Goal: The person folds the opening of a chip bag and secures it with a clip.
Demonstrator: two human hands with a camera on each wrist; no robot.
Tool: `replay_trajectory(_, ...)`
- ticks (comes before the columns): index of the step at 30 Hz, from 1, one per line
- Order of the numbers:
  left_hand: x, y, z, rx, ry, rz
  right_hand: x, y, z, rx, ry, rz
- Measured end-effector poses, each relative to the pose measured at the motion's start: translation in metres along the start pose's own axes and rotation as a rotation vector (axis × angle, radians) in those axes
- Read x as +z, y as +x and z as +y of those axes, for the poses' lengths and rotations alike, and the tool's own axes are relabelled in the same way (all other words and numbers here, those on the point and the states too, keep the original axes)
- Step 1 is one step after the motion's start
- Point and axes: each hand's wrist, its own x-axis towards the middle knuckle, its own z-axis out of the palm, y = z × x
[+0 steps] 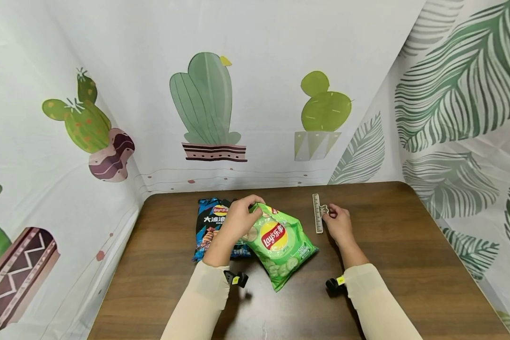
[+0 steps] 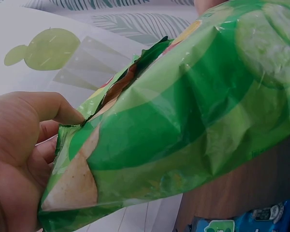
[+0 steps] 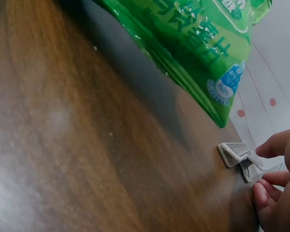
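My left hand [image 1: 239, 218] pinches the green Lay's chip bag [image 1: 276, 243] by its top left corner and holds it tilted. The left wrist view shows a torn opening along the top of this chip bag [image 2: 183, 130], with the left hand's [image 2: 24, 140] thumb and fingers at one end. My right hand [image 1: 339, 224] pinches the handle of a pale, ruler-like bag clip [image 1: 318, 215]. In the right wrist view, the clip's handle [image 3: 239, 153] lies between the fingertips of the right hand [image 3: 280, 179]. Its long bar is mostly hidden there.
A blue Lay's chip bag [image 1: 205, 229] lies on the brown wooden table [image 1: 408, 255], partly covered by the left hand and forearm. Behind the table's far edge hangs a white curtain [image 1: 263, 94] printed with cacti and leaves.
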Motion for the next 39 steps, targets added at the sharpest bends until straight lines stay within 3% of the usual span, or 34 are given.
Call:
replay_trajectory(9, 0.0008, -0.0005, -0.0015, 0.005, -0.012, 0.007, -0.0013, 0.0032, 0.0042, -0.054, -0.093, 0.062)
replay_trajectory(16, 0.0007, -0.0021, -0.0018, 0.008, -0.022, 0.007, -0.0022, 0.0045, 0.0054, -0.023, -0.176, 0.038)
replay_trajectory(39, 0.0021, -0.0027, -0.0031, -0.015, -0.046, 0.001, -0.0047, 0.0051, 0.0042, 0.021, -0.028, 0.023)
